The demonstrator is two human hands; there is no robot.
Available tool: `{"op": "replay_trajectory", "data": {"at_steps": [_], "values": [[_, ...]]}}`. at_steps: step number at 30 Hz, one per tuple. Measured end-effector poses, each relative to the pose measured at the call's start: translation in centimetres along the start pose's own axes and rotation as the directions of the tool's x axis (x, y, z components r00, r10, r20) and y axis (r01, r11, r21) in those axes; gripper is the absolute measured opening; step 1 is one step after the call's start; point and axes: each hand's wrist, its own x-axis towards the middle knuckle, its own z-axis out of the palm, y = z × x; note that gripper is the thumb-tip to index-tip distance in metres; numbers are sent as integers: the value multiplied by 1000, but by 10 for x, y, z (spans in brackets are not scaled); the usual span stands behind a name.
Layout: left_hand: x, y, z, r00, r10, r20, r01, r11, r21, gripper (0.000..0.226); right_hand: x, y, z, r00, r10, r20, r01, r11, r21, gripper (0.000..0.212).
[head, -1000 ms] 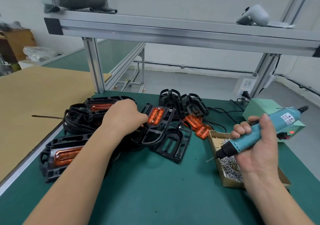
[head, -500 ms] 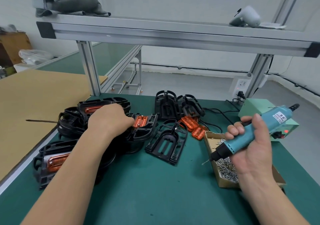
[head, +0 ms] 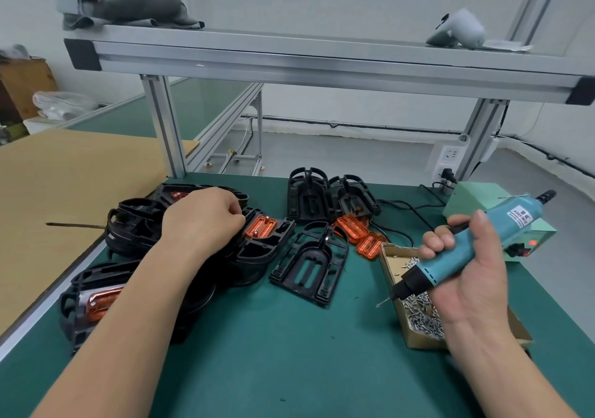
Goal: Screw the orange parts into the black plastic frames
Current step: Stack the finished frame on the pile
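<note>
My left hand (head: 206,221) grips the left edge of a black frame (head: 267,247) that has an orange part (head: 260,227) fitted in it; the frame lies on a pile of finished frames (head: 135,224). An empty black frame (head: 309,266) lies flat in the middle of the green mat. Two more empty frames (head: 309,195) stand behind it, with loose orange parts (head: 354,230) beside them. My right hand (head: 467,276) holds a teal electric screwdriver (head: 489,240) above a cardboard box of screws (head: 421,317), with a screw on its tip.
Another finished frame (head: 93,301) lies at the near left. A green power box (head: 476,201) and black cables (head: 405,208) sit at the back right. An aluminium shelf beam (head: 322,63) crosses overhead on posts (head: 167,127). A cardboard sheet (head: 64,176) covers the table to the left.
My left hand has carried the frame with the orange part to the left and lowered it onto the pile. My right hand with the screwdriver has barely moved.
</note>
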Motion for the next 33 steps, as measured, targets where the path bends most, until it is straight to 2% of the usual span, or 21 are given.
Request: {"op": "replay_trajectory", "data": {"at_steps": [2,5,7,10,18,33], "values": [[-1,0,2,1000,17,-9,-17,1000,-2,9,0,0,0,1000,4,1,-4,1000,2,25],[0,0,1,999,3,-50,-1,999,38,34,-1,0,1,1000,2,1,-2,1000,6,26],[2,-4,1,996,-58,-68,67,989,130,40,-1,0,2,1000,4,-3,-4,1000,1,26],[4,-9,2,993,-118,1,116,975,192,39,-2,0,3,1000,10,4,-10,1000,-1,25],[5,-6,3,992,-122,-12,122,975,184,40,-1,-1,3,1000,11,1,-11,1000,0,25],[3,-11,-5,991,-132,20,130,989,71,43,-1,0,2,1000,23,3,-23,1000,1,26]]}}
